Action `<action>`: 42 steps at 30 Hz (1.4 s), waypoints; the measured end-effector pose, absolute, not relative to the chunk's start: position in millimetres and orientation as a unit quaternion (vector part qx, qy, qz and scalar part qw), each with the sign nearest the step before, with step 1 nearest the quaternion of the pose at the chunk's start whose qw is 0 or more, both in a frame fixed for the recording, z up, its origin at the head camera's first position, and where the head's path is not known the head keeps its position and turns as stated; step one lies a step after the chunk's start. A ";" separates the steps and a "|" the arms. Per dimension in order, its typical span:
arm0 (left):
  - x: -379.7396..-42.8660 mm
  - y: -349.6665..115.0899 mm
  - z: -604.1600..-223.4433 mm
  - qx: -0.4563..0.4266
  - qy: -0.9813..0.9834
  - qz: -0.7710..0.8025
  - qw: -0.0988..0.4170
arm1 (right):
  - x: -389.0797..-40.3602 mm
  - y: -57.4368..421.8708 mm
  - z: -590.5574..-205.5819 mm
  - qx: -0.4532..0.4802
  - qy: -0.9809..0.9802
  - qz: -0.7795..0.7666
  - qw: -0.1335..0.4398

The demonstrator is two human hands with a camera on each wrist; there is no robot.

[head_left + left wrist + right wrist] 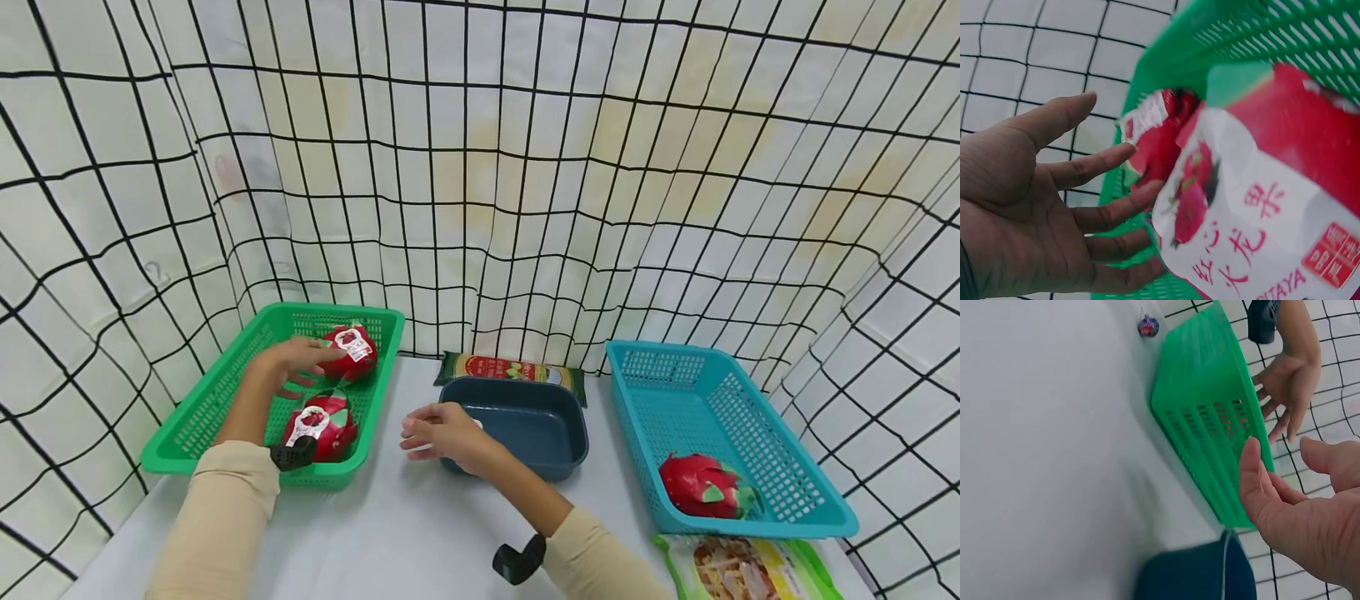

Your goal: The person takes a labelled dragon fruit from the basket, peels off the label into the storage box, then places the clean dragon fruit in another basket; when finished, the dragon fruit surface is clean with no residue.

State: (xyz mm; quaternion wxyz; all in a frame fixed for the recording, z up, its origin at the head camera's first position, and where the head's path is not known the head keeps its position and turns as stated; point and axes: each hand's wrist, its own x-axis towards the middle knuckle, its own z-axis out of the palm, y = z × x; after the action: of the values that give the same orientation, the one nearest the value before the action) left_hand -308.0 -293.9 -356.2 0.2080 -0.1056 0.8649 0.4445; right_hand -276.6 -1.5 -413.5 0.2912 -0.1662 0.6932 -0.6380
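My left hand (pixel 288 364) reaches over the green basket (pixel 387 367), its fingers spread beside two dragon fruits with white labels. In the head view its fingertips overlap the rear dragon fruit (pixel 358 357). The front dragon fruit (pixel 330 432) lies below the palm, near the wrist. The left wrist view shows the palm with nothing in it and a labelled dragon fruit (pixel 1285 144) large beside the fingertips. My right hand (pixel 450 435) hovers at the left edge of the dark blue tub (pixel 525 425), fingers loosely bent around nothing.
At the right stands a blue basket (pixel 667 400) with one dragon fruit (pixel 705 487) in it. A food packet (pixel 750 571) lies in front of that basket. Behind the tub is a long green and red packet (pixel 517 368). Black netting (pixel 465 200) and white cloth enclose the table.
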 end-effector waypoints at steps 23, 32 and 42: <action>-316.2 -301.9 -367.0 -0.173 0.816 0.384 0.397 | -270.8 -58.6 -422.5 -0.058 0.657 -0.674 0.335; -307.8 -307.5 -374.7 -0.201 0.806 0.383 0.405 | -267.8 -64.4 -425.0 -0.066 0.678 -0.660 0.319; -303.5 -310.5 -382.3 -0.197 0.810 0.402 0.380 | -267.0 -66.4 -423.7 -0.065 0.690 -0.654 0.304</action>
State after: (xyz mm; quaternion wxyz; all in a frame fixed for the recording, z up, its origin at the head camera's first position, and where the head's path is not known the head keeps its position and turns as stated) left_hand -303.5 -310.5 -382.3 0.3795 -0.1973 0.8098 0.4016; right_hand -267.0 -66.4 -423.7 0.3037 -0.0648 0.6900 -0.6538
